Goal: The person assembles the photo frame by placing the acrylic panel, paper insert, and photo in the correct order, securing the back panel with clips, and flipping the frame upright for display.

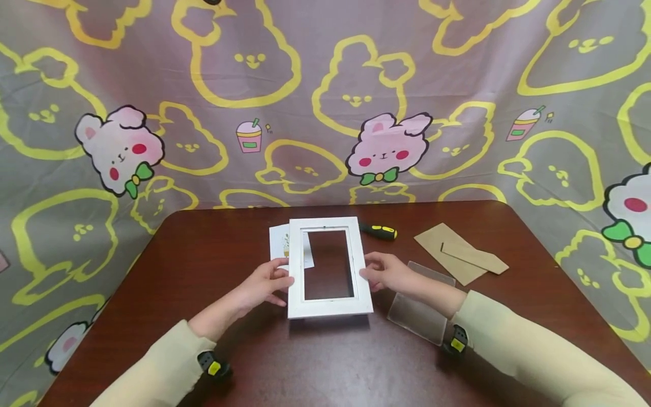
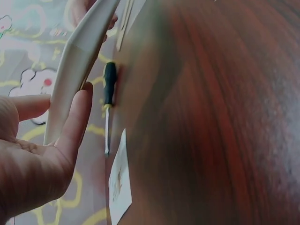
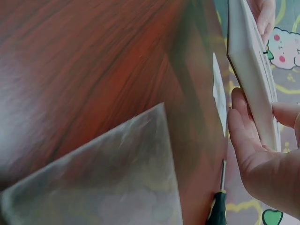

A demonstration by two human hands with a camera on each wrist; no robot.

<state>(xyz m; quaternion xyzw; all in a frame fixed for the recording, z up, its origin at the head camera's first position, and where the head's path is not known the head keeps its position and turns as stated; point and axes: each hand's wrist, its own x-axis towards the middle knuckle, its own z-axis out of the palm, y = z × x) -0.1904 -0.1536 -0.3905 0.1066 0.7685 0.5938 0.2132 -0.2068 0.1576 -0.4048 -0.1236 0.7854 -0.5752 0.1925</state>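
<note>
White frame (image 1: 330,307) sits just below the middle of the head view, held up above the dark tabletop (image 1: 244,362) with its opening facing the camera. The left hand (image 1: 269,281) pinches its left side and the right hand (image 1: 389,272) its right side; in both wrist views each thumb presses one face while fingers clamp the other. A white card (image 1: 278,243) lies partly behind the frame's upper left, and a screwdriver (image 1: 381,232) shows at its upper right. Toward the right of the head view, two brown boards (image 1: 445,243) overlap, and a clear panel (image 1: 417,319) lies beneath the right forearm.
</note>
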